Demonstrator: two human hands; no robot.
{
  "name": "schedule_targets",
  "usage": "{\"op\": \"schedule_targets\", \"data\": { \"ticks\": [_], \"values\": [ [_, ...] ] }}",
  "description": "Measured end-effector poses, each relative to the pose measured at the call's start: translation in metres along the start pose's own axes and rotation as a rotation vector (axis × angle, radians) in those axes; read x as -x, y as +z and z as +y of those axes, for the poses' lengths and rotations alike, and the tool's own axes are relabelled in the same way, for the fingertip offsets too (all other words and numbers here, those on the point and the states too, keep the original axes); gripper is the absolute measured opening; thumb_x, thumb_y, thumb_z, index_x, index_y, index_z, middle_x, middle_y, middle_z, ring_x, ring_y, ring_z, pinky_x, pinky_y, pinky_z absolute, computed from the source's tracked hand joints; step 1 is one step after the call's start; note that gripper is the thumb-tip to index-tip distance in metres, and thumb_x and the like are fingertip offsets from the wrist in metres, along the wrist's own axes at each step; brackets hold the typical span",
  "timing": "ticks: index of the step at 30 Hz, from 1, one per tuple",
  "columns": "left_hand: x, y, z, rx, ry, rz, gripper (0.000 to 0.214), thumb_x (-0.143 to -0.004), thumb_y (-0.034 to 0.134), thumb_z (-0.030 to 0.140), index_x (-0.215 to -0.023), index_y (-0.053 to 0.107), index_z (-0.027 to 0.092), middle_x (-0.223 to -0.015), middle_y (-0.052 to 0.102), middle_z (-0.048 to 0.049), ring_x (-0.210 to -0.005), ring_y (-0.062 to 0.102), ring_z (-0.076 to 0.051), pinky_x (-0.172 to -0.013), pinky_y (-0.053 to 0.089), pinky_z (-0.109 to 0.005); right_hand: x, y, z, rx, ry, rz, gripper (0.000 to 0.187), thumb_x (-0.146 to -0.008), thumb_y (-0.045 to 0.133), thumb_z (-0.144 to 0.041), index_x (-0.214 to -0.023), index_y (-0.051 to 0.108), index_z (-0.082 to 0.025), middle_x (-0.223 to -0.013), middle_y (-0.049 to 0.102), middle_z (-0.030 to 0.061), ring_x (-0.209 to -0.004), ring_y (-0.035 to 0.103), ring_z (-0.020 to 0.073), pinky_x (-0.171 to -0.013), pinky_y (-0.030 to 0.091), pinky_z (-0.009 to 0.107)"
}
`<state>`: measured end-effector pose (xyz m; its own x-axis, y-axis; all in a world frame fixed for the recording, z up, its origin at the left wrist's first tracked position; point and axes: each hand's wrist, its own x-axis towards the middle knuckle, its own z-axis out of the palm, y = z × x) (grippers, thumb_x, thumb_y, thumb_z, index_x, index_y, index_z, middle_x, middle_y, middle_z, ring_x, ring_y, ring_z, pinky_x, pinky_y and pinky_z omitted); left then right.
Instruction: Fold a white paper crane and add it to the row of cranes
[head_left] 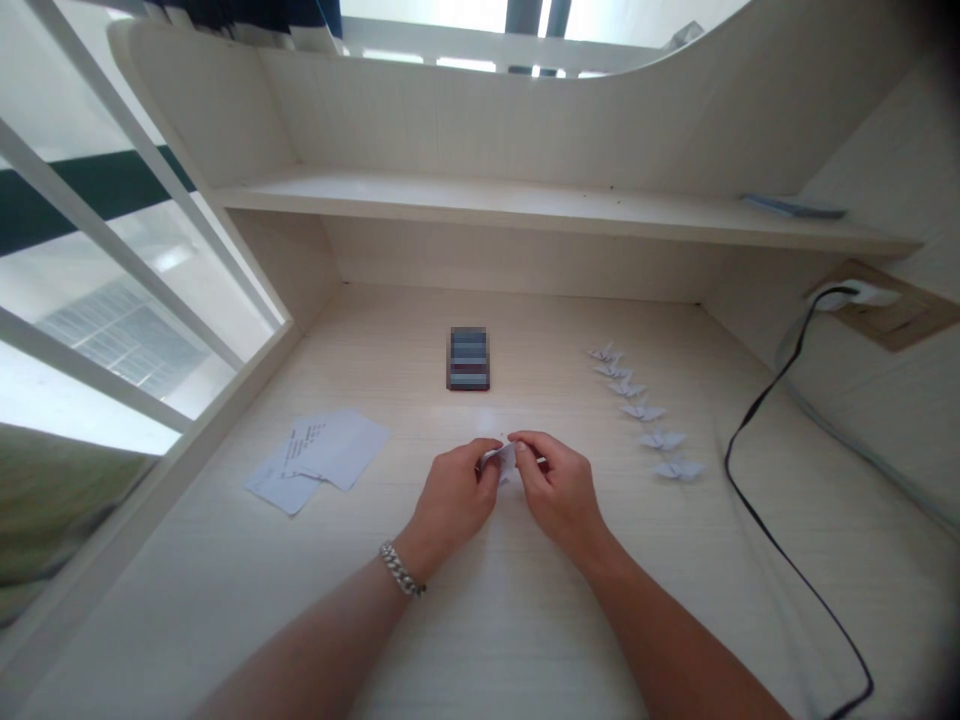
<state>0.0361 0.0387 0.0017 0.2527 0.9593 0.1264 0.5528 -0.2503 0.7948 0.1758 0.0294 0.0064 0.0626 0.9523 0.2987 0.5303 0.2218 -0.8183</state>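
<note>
Fingers of both hands closed in a pinch on a small folded piece of white paper, held just above the surface at lower centre of the frame. Left hand gripping one side of the fold, right hand the other, backs of both hands up, wrists turned inward. Forearms angled up from the bottom edge in a V. Silver curb-chain bracelet around the left wrist.

Left of the hands, overlapping white sheets with lines of print, too small to read. Straight ahead, a dark rectangular object, its face pixelated and illegible. To the right, six white origami cranes in a diagonal row. Further right, a black cable curving from a white plug toward the lower right corner. Above, a pale shelf with a flat bluish booklet near its right end, unreadable. Along the left side, a window.
</note>
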Motion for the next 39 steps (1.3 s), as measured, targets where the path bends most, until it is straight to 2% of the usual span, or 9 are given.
{"op": "schedule_targets", "data": {
  "ticks": [4,6,10,14,18,27,30,34,39],
  "values": [
    [-0.002,0.004,-0.006,0.233,-0.120,-0.085,0.027,-0.084,0.043,0.030,-0.098,0.064,0.022,-0.079,0.067,-0.0019,-0.060,0.060,-0.014,-0.056,0.047,-0.024,0.000,-0.001,-0.002,-0.106,0.024,-0.023,0.022,-0.083,0.049,-0.026,-0.093,0.066,-0.018,-0.091,0.067,0.0055,-0.076,0.062,0.0164,-0.062,0.048,0.025],
    [-0.003,0.005,-0.008,0.338,-0.162,-0.070,0.026,-0.083,0.046,0.033,-0.094,0.065,0.019,-0.076,0.067,-0.0026,-0.057,0.059,-0.013,-0.051,0.046,-0.022,-0.002,0.000,0.001,-0.227,0.090,-0.045,0.022,-0.083,0.049,-0.030,-0.093,0.065,-0.018,-0.088,0.067,0.0062,-0.074,0.061,0.0164,-0.063,0.049,0.026],
    [-0.006,0.005,-0.010,0.454,-0.180,-0.016,0.027,-0.080,0.051,0.036,-0.091,0.065,0.016,-0.071,0.066,-0.0030,-0.056,0.057,-0.012,-0.050,0.045,-0.021,-0.009,0.002,0.013,-0.465,0.252,-0.113,0.025,-0.078,0.056,-0.034,-0.090,0.065,-0.015,-0.079,0.067,0.0064,-0.066,0.060,0.0153,-0.058,0.048,0.027],
    [-0.007,0.004,-0.010,0.491,-0.183,-0.006,0.027,-0.080,0.052,0.037,-0.090,0.065,0.016,-0.068,0.065,-0.0028,-0.055,0.056,-0.012,-0.050,0.045,-0.021,-0.013,0.001,0.018,-0.536,0.307,-0.235,0.022,-0.072,0.063,-0.032,-0.083,0.068,-0.014,-0.066,0.064,0.0029,-0.059,0.055,0.0125,-0.055,0.044,0.025],
    [-0.008,0.003,-0.010,0.551,-0.208,-0.018,0.029,-0.078,0.055,0.038,-0.090,0.065,0.014,-0.073,0.066,-0.0047,-0.059,0.059,-0.013,-0.052,0.047,-0.022,-0.013,-0.003,0.015,-0.575,0.338,-0.303,0.025,-0.068,0.066,-0.031,-0.086,0.069,-0.016,-0.072,0.067,0.0032,-0.058,0.052,0.0110,-0.053,0.042,0.023],
    [-0.006,0.001,-0.007,0.559,-0.178,-0.029,0.029,-0.078,0.056,0.039,-0.087,0.065,0.013,-0.070,0.065,-0.0043,-0.059,0.059,-0.013,-0.053,0.048,-0.022,-0.014,-0.005,0.011,-0.653,0.351,-0.342,0.029,-0.064,0.071,-0.032,-0.086,0.069,-0.015,-0.076,0.069,0.0048,-0.056,0.053,0.0102,-0.054,0.042,0.024],
    [-0.006,0.002,-0.008,0.510,-0.153,-0.022,0.028,-0.079,0.055,0.038,-0.088,0.066,0.014,-0.071,0.066,-0.0043,-0.061,0.060,-0.014,-0.054,0.048,-0.023,-0.014,-0.004,0.011,-0.673,0.346,-0.349,0.029,-0.063,0.072,-0.032,-0.085,0.069,-0.015,-0.075,0.069,0.0049,-0.060,0.058,0.0125,-0.058,0.046,0.026],
    [-0.005,0.000,-0.008,0.440,-0.114,-0.030,0.025,-0.080,0.054,0.032,-0.093,0.066,0.015,-0.084,0.070,-0.0066,-0.071,0.063,-0.016,-0.062,0.049,-0.025,-0.013,-0.003,0.013,-0.661,0.311,-0.341,0.029,-0.062,0.072,-0.033,-0.085,0.069,-0.015,-0.080,0.070,0.0064,-0.072,0.064,0.0181,-0.070,0.050,0.032],
    [-0.005,-0.004,-0.005,0.412,-0.065,-0.065,0.026,-0.080,0.053,0.027,-0.100,0.066,0.017,-0.100,0.068,-0.0071,-0.086,0.063,-0.018,-0.074,0.049,-0.027,-0.011,-0.002,0.015,-0.531,0.256,-0.298,0.024,-0.066,0.069,-0.029,-0.086,0.069,-0.015,-0.080,0.071,0.0068,-0.075,0.065,0.0200,-0.071,0.052,0.033]
  ]
}}
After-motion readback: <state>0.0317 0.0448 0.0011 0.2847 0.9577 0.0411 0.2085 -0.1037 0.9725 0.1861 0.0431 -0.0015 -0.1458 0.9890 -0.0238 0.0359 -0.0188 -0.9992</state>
